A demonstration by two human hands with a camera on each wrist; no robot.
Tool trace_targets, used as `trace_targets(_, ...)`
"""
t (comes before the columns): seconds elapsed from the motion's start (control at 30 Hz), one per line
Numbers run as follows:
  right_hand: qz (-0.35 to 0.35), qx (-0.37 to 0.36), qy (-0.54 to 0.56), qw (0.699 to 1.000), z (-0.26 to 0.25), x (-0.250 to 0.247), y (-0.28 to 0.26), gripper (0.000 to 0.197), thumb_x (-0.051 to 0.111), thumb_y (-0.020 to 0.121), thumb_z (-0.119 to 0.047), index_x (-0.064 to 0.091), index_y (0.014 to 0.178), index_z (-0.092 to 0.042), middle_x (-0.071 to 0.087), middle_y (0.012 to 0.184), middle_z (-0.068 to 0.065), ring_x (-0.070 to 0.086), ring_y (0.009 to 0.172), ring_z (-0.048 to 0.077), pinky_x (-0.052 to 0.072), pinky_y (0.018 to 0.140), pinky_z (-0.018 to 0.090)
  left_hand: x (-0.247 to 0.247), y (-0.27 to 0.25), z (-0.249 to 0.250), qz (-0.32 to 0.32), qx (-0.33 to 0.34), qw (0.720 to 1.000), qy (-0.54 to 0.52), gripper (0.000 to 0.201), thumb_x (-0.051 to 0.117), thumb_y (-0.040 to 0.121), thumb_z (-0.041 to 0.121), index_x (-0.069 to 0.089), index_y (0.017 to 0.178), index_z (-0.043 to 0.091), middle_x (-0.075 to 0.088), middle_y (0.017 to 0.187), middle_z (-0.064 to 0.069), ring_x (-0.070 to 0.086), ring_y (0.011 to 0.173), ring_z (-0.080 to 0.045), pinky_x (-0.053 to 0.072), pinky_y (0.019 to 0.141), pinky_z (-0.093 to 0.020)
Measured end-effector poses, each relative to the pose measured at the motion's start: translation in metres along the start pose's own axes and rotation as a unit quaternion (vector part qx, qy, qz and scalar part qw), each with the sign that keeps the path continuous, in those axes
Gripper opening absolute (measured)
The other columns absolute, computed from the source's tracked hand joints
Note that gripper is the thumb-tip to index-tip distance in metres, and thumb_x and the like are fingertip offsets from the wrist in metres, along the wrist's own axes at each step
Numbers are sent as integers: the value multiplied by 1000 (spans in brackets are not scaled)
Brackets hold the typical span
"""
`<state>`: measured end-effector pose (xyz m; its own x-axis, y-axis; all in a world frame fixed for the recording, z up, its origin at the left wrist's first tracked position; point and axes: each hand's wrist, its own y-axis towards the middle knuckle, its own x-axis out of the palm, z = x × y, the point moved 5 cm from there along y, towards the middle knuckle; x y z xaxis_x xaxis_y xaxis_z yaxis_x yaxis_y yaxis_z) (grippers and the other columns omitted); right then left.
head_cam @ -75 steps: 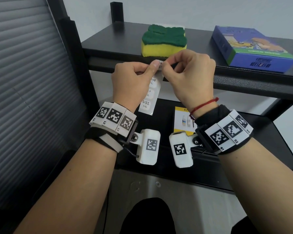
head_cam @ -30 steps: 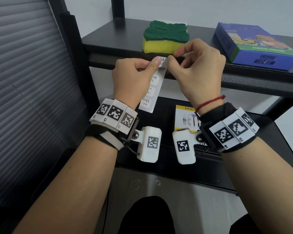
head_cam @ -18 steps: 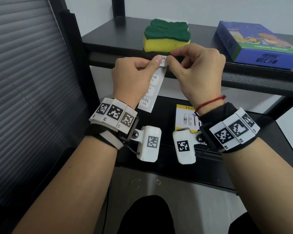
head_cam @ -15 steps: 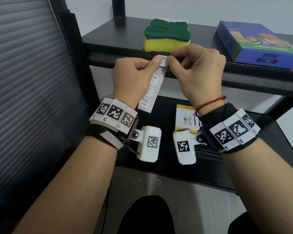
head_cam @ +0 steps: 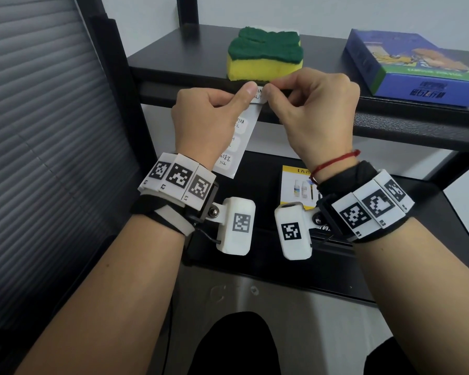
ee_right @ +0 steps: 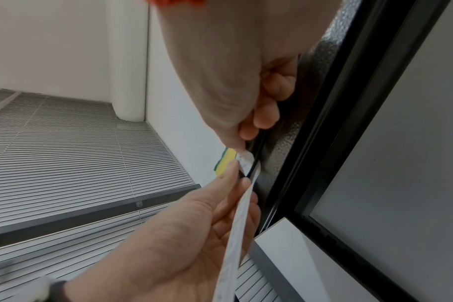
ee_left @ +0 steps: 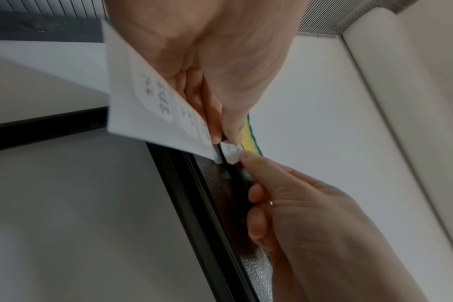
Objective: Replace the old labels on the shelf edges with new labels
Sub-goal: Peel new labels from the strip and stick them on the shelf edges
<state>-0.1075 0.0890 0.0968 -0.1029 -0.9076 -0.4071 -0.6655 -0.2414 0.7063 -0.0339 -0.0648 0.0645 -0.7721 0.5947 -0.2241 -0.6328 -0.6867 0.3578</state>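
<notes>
A small handwritten label (head_cam: 259, 95) lies against the front edge of the black upper shelf (head_cam: 390, 125), just below the sponge. My right hand (head_cam: 268, 90) pinches its right end between thumb and forefinger. My left hand (head_cam: 248, 94) holds a white label sheet (head_cam: 240, 142) that hangs down from its fingers, and its thumb presses the label's left end. In the left wrist view the label (ee_left: 232, 153) is off the sheet (ee_left: 148, 102). In the right wrist view the label (ee_right: 244, 160) sits at my right fingertips, with the sheet (ee_right: 236, 245) running down past my left hand.
A green and yellow sponge (head_cam: 264, 58) and a blue box (head_cam: 414, 66) stand on the upper shelf. A yellow and white leaflet (head_cam: 295, 182) lies on the lower shelf (head_cam: 255, 253). Grey blinds (head_cam: 38, 131) and a black shelf post (head_cam: 114, 90) stand at the left.
Both hands have risen a little with the label and sheet, bringing the label up to the shelf edge below the sponge. Over the last half second they hardly move.
</notes>
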Motion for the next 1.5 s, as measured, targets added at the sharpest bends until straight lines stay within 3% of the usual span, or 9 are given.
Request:
trace_targets(0.23, -10, -9, 4, 1000, 2, -2, -2, 15, 70, 85, -32, 80, 91, -23, 64, 59, -9, 65, 60, 15, 58, 69, 37, -3, -1, 0, 5, -4, 1000, 7, 39, 77, 77, 60, 82, 78, 21, 77, 71, 8, 74, 72, -6, 62, 82, -38)
trace_targets(0.5, -18, -11, 2, 1000, 4, 0, -1, 16, 74, 83, -36, 80, 93, -24, 63, 59, -9, 61, 58, 11, 57, 71, 34, -7, -3, 1, 4, -10, 1000, 17, 33, 79, 78, 57, 80, 79, 23, 76, 72, 11, 73, 72, -5, 62, 79, -33)
trace_targets(0.7, -22, -8, 6, 1000, 4, -1, -1, 19, 74, 83, -39, 80, 93, -25, 68, 60, -7, 65, 60, 14, 58, 71, 34, -7, -3, 1, 5, -13, 1000, 15, 35, 79, 77, 57, 81, 79, 23, 77, 73, 9, 74, 73, -7, 62, 82, -38)
trace_targets(0.9, -25, 1, 3, 1000, 5, 0, -1, 17, 74, 82, -36, 80, 92, -25, 66, 59, -8, 64, 59, 13, 58, 72, 35, -15, -10, -7, 14, -23, 999, 42, 26, 79, 80, 50, 80, 79, 23, 72, 69, 15, 67, 69, 1, 59, 82, -27)
trace_targets(1.0, -23, 8, 5, 1000, 4, -1, 0, 19, 74, 81, -40, 80, 92, -26, 70, 62, -6, 67, 62, 15, 58, 74, 36, -16, -20, -12, -6, -34, 999, 43, 21, 79, 82, 47, 78, 78, 27, 73, 73, 16, 71, 77, 1, 58, 85, -26)
trace_targets(1.17, -32, 8, 2, 999, 2, -2, -2, 18, 70, 82, -32, 80, 95, -26, 71, 64, -4, 67, 62, 15, 59, 75, 36, -9, -37, -9, -46, -27, 998, 32, 15, 78, 85, 42, 79, 79, 28, 75, 75, 14, 71, 77, 1, 57, 81, -22)
trace_targets(1.27, -67, 5, 8, 998, 0, -7, -2, 23, 68, 84, -31, 79, 103, -26, 73, 67, -4, 66, 57, 8, 61, 75, 34, -2, -42, -7, -87, -21, 996, 12, 7, 78, 86, 33, 80, 87, 27, 78, 86, 11, 74, 86, -3, 60, 89, -29)
trace_targets(1.4, -124, -1, 20, 992, 3, -19, -16, 28, 67, 88, -27, 72, 115, -25, 74, 69, -5, 63, 51, -1, 54, 67, 18, 13, -55, -13, -139, -32, 990, -17, 11, 77, 88, 26, 80, 99, 24, 80, 97, 8, 74, 95, -5, 58, 97, -35)
trace_targets(1.5, -165, 15, 8, 986, 13, -37, -38, 16, 66, 90, -25, 71, 105, -21, 73, 67, -5, 64, 51, -2, 51, 62, 12, 31, -73, -27, -171, -61, 982, -51, 12, 76, 85, 23, 80, 94, 29, 80, 99, 5, 74, 100, -11, 57, 100, -40)
